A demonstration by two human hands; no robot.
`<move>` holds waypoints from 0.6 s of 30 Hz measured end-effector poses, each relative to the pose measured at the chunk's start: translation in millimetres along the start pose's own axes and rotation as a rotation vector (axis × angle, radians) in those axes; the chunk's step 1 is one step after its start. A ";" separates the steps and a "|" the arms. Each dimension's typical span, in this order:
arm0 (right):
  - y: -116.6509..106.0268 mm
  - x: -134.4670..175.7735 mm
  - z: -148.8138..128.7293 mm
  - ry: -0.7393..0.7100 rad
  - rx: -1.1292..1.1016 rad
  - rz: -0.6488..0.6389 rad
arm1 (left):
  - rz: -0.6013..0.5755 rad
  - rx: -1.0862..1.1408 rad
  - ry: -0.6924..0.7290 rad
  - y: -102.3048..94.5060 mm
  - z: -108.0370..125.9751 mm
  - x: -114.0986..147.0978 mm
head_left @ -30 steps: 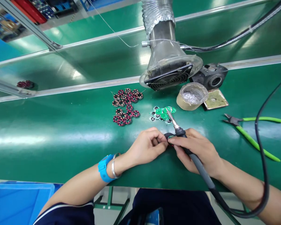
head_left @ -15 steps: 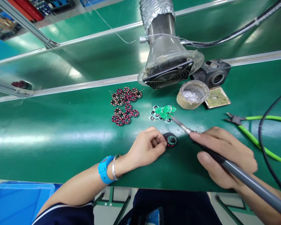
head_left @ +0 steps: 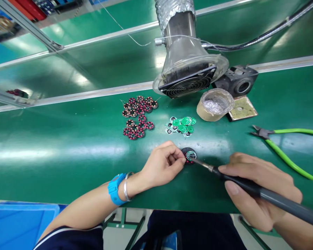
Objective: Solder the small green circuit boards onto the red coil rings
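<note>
In my right hand [head_left: 263,187] is a soldering iron [head_left: 250,189], its metal tip touching a small ring-shaped circuit board [head_left: 190,155]. That board lies on a pink-and-black stator coil, which rests on a round black base [head_left: 185,150]. My left hand [head_left: 163,165] is closed, thumb and forefinger pinching the coil's left edge; the exact hold is partly hidden. Just beyond my hands lies a pile of green and dark round circuit boards [head_left: 183,125]. Several more wound stator coils [head_left: 138,119] are grouped to the left of it.
A fume extractor [head_left: 189,81] hangs over the bench's far side. Near it are a round tub of silvery shavings [head_left: 215,104], an iron stand [head_left: 238,83] and a yellowish sponge [head_left: 241,108]. Green-handled cutters [head_left: 281,151] lie at right. A blue bin [head_left: 23,225] stands lower left.
The soldering iron's tip has come down from beside the board pile onto the ring-shaped board. My right hand has shifted right and nearer to me. My left hand stays in place.
</note>
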State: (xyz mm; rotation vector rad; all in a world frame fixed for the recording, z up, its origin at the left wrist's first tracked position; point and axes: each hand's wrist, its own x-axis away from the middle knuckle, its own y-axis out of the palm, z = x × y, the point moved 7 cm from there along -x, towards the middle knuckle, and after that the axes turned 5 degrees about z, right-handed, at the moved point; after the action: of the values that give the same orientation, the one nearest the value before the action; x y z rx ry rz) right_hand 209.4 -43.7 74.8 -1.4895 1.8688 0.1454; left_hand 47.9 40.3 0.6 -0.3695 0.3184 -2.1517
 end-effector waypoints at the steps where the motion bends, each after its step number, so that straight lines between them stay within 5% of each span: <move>1: 0.6 -0.7 -0.4 -0.003 -0.005 -0.003 | 0.001 -0.001 0.000 0.2 0.3 -0.1; 18: 7.9 -2.7 -0.9 -0.013 0.045 -0.040 | -0.011 -0.008 -0.022 1.8 2.1 -1.3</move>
State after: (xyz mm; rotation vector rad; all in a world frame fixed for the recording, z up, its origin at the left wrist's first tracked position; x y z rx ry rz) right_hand 202.2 -39.4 74.3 -1.4911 1.8194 0.0930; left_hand 50.8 40.2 1.7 -0.4002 0.3128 -2.1559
